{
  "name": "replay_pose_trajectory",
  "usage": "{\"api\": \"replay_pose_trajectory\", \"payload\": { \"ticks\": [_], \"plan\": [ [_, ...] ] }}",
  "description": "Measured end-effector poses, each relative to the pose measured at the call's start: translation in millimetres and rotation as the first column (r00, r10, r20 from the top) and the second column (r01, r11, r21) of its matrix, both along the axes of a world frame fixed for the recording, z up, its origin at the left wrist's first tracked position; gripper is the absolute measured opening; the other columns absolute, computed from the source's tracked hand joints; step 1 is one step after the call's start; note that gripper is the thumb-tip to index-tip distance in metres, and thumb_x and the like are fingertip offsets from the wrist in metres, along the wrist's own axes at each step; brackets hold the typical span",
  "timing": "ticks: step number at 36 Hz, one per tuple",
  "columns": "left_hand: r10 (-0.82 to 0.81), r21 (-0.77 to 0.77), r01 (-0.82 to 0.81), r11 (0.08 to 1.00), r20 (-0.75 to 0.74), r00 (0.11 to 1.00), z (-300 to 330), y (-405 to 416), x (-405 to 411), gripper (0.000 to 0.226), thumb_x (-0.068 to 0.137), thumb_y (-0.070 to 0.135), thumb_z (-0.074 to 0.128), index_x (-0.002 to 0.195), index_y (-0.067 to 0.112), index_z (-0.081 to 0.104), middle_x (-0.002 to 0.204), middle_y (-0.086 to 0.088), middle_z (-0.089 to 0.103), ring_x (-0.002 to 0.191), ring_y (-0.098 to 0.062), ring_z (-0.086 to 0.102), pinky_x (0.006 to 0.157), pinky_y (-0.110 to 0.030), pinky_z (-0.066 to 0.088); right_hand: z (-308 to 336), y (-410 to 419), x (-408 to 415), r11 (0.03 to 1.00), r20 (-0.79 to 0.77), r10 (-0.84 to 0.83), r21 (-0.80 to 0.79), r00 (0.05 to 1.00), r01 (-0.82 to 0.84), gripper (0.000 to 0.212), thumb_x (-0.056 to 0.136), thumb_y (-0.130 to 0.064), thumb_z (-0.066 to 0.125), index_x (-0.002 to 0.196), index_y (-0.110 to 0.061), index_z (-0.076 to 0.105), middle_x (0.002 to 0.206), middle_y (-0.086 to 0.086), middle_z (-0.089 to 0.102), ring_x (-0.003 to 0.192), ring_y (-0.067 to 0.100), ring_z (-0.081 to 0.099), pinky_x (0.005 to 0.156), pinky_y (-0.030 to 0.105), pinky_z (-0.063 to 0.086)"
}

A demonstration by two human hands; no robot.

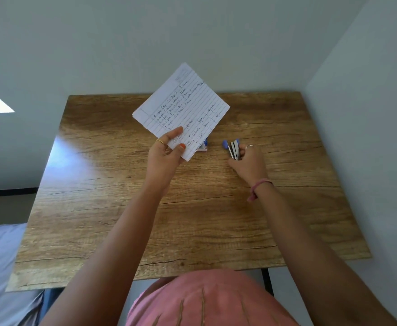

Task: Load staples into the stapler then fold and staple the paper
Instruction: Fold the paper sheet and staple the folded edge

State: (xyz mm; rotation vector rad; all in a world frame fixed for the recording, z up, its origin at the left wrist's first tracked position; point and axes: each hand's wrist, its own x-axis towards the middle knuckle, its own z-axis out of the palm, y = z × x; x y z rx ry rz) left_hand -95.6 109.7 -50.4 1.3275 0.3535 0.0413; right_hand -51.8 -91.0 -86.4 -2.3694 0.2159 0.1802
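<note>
A lined white paper (pixel 183 109) with handwriting is lifted above the wooden table (pixel 122 208), tilted like a diamond. My left hand (pixel 165 154) pinches its near corner between thumb and fingers. A small blue and black stapler (pixel 232 148) lies on the table to the right. My right hand (pixel 248 162) is curled round its near end. A small blue and white staple box (pixel 204 145) sits on the table, mostly hidden behind the paper's lower edge.
The table stands in a corner with pale walls at the back and right. A bed with grey-blue sheet (pixel 0 267) lies to the left. A black table leg (pixel 268 281) shows at the near right edge.
</note>
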Motion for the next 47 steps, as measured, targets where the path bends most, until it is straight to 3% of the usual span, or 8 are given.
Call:
{"api": "replay_pose_trajectory", "payload": {
  "ticks": [5,11,15,20,27,34,38,47],
  "plan": [
    [0.028,-0.073,-0.028,0.997,0.006,1.000,3.4,0.1,-1.8,0.038,0.091,-0.004,0.059,0.120,0.020,0.064,0.122,0.011,0.055,0.102,-0.009,0.067,0.075,-0.026,0.057,11.3,-3.5,-5.0,0.920,-0.169,-0.080,0.368,0.982,0.138,0.017,0.079,-0.014,0.073,0.093,-0.020,0.067,0.077,-0.008,0.066,0.073,0.006,0.062,0.067,0.021,0.051],
    [0.038,-0.106,-0.036,0.994,0.019,0.999,9.5,-1.4,-3.0,0.037,0.091,-0.003,0.060,0.119,0.020,0.065,0.125,0.009,0.055,0.101,-0.009,0.068,0.074,-0.025,0.057,24.6,-5.7,-19.8,0.376,-0.481,0.118,0.832,0.869,0.409,0.007,0.088,0.003,0.053,0.090,-0.004,0.055,0.073,0.004,0.051,0.064,0.009,0.049,0.055,0.021,0.049],
    [0.042,-0.138,-0.037,0.990,0.034,0.999,15.6,-2.1,-3.6,0.035,0.090,-0.001,0.062,0.116,0.022,0.066,0.130,0.004,0.054,0.100,-0.010,0.069,0.071,-0.023,0.056,33.4,-0.2,-31.9,0.234,-0.387,0.224,0.912,0.894,0.336,0.022,0.086,0.011,0.048,0.100,-0.005,0.052,0.089,0.006,0.066,0.076,0.012,0.066,0.055,0.023,0.051],
    [0.023,-0.200,-0.012,0.980,0.053,0.998,25.2,-4.4,-2.6,0.033,0.089,-0.001,0.063,0.113,0.020,0.067,0.134,-0.004,0.054,0.103,-0.016,0.068,0.068,-0.020,0.056,45.4,5.4,-35.9,0.497,-0.191,0.237,0.866,0.953,0.051,0.042,0.084,0.007,0.064,0.119,-0.012,0.050,0.117,0.005,0.069,0.096,0.024,0.072,0.063,0.025,0.057],
    [-0.028,-0.131,0.040,0.991,0.092,0.995,34.5,-11.9,-3.7,0.034,0.088,0.000,0.065,0.115,0.019,0.066,0.133,-0.004,0.055,0.109,-0.018,0.066,0.074,-0.026,0.057,57.6,13.2,-41.5,0.737,-0.058,0.254,0.658,0.965,-0.155,0.042,0.092,-0.014,0.064,0.130,-0.025,0.049,0.109,-0.004,0.070,0.073,0.005,0.070,0.058,0.020,0.049],
    [-0.103,0.111,0.091,0.990,0.110,0.989,38.2,-12.8,-6.6,0.037,0.087,0.003,0.067,0.119,0.023,0.066,0.117,0.013,0.065,0.092,-0.015,0.071,0.077,-0.035,0.060,65.5,15.5,-45.4,0.598,-0.160,0.254,0.801,0.954,-0.025,0.050,0.081,-0.058,0.055,0.109,-0.019,0.067,0.093,-0.007,0.073,0.075,0.009,0.063,0.061,0.023,0.049],
    [-0.149,0.222,0.125,0.967,0.096,0.984,40.9,-15.4,-9.9,0.038,0.089,0.005,0.066,0.117,0.030,0.065,0.113,0.012,0.067,0.096,-0.038,0.068,0.083,-0.051,0.057,68.9,15.4,-44.2,0.486,-0.237,0.206,0.867,0.949,0.111,0.052,0.080,-0.048,0.064,0.113,-0.008,0.063,0.086,-0.002,0.073,0.074,0.010,0.065,0.057,0.023,0.052],
    [-0.197,0.283,0.161,0.946,0.102,0.975,43.9,-16.7,-12.1,0.038,0.091,0.006,0.064,0.124,0.024,0.062,0.117,0.014,0.065,0.096,-0.024,0.071,0.087,-0.043,0.057,75.0,17.7,-42.8,0.353,-0.272,0.321,0.923,0.907,0.152,0.037,0.078,-0.034,0.070,0.105,-0.010,0.067,0.092,0.004,0.075,0.081,0.012,0.071,0.062,0.025,0.056]
  ]
}}
